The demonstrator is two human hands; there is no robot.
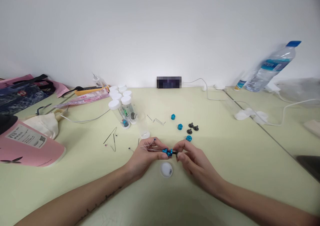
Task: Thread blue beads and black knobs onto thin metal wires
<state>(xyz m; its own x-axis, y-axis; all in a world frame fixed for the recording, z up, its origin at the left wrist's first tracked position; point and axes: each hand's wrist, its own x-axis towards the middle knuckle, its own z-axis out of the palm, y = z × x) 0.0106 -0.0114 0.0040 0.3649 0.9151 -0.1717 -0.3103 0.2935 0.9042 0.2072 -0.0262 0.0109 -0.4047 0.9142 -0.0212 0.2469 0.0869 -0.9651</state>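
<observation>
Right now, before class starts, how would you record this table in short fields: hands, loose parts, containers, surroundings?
Left hand: holds a blue metal part
Right hand: fingertips at a black piece on that part's end
Loose parts: three blue fittings, three black flanged pieces
Containers: clear vials with white caps
Left edge: pink cup
Back right: blue-capped water bottle

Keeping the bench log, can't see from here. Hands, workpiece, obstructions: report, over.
Left hand pinching small blue part. Right hand gripping black piece at its end. White cap close by, likely not in the way.
</observation>
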